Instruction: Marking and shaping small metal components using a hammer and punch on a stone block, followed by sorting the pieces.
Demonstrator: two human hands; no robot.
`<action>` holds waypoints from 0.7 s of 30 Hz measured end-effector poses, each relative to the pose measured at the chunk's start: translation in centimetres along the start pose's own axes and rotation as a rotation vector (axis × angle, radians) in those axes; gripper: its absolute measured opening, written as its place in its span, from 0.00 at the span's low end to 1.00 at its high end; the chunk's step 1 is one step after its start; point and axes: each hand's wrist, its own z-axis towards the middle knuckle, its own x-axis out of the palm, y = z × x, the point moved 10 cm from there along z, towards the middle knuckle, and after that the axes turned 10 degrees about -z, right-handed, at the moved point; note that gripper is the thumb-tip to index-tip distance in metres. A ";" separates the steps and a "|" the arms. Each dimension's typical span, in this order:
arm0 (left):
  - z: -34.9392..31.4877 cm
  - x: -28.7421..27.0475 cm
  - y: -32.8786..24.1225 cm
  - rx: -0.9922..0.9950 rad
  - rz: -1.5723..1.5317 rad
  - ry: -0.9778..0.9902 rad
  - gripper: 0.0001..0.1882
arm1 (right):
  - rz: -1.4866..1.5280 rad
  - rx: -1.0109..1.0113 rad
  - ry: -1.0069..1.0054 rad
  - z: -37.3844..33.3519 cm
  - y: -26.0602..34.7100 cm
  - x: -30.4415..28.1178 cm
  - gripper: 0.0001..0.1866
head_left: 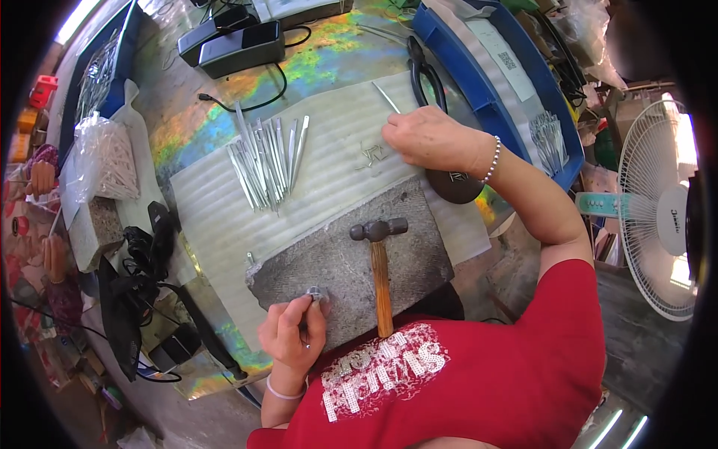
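My left hand [293, 333] is closed in a pinch on a small shiny metal piece [315, 292], held against the near left part of a grey stone block [344, 277]. On that block lies a hammer [381, 277] with a wooden handle, its head toward the far side. My right hand [430, 138] is closed above the white foam sheet [209, 179], beside several small bent wire bits [370, 154]. A thin metal strip [386, 97] reaches up to its knuckles; whether the hand grips it I cannot tell. Its fingertips are partly hidden.
Several flat metal strips [269, 161] lie fanned on the foam. Black-handled pliers [426, 75] and a dark round object [454, 187] are near my right hand. Blue trays [479, 82] stand at right and far left. A fan [658, 209] is at right, a black cable [262, 101] behind.
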 end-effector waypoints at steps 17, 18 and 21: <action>-0.1 -0.2 0.3 0.017 0.000 -0.014 0.11 | 0.503 0.258 -0.195 0.2 -3.4 -2.1 0.10; -0.1 -0.1 0.4 0.011 0.002 -0.019 0.11 | 0.457 0.281 -0.118 1.3 -3.3 -0.8 0.11; -0.1 -0.1 0.2 0.000 -0.003 -0.032 0.11 | 0.379 0.283 -0.069 2.4 -3.1 0.0 0.12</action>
